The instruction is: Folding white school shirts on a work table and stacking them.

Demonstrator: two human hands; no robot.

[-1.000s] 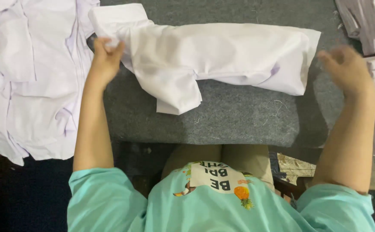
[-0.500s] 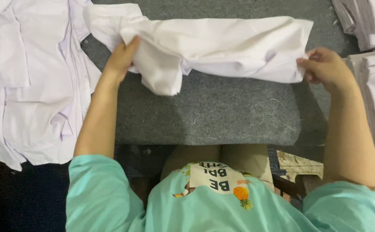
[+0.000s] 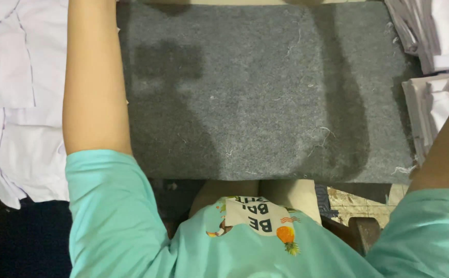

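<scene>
a: far left, loose white shirts (image 3: pixel 19 118) lie spread out. left forearm (image 3: pixel 93 77) runs along their edge and off the far side. left hand?
b: out of frame, can't tell its grip.
a: middle, grey felt pad (image 3: pixel 265 92), loose threads (image 3: pixel 322 136) on it.
b: best picked off before white cloth lies there.
a: right, folded white stack (image 3: pixel 435 36), right arm (image 3: pixel 448 154) just near of it.
b: right hand is also out of frame, grip unknown.

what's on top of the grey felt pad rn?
Only stray threads and lint on the grey felt pad. The left forearm covers its left edge; both hands are out of frame.
</scene>
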